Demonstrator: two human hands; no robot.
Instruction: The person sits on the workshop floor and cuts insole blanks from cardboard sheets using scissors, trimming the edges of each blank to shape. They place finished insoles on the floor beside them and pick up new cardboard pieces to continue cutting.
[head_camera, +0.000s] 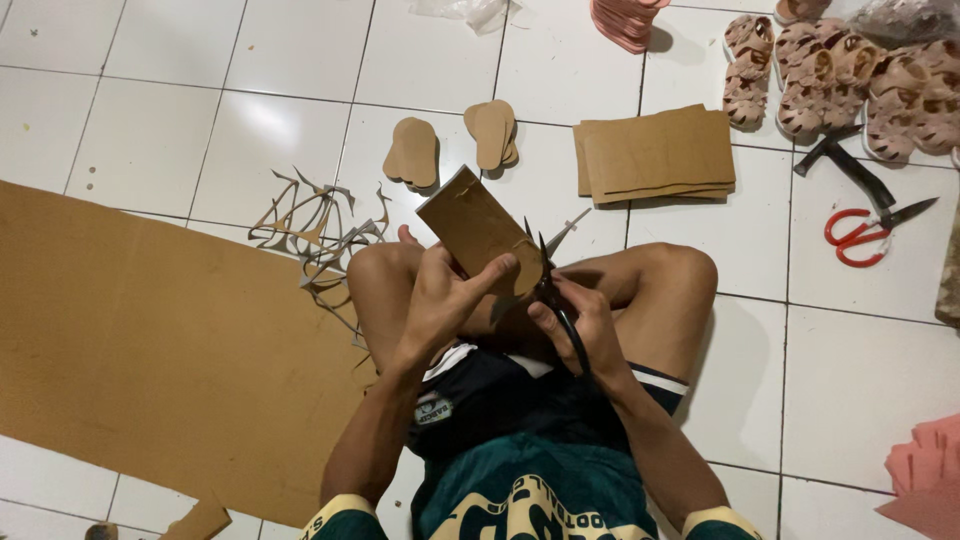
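white floor tiles lie under a seated person whose left hand (440, 300) fingers grip a brown card piece (478, 232) above the knees while the right hand (585, 325) is closed on black scissors (552, 290) at its right edge, where a slipping card could let the blades nick the left fingers.

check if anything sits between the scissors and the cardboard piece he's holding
Nothing visible does: the scissors in the right hand already meet the edge of the cardboard piece that the left hand grips.

Red-handled scissors (862, 232) lying on the white tiles; beige sandals (850, 75) heaped beyond; stacked cardboard sheets (655, 152); cut-out soles (412, 152); offcut strips (310, 225).
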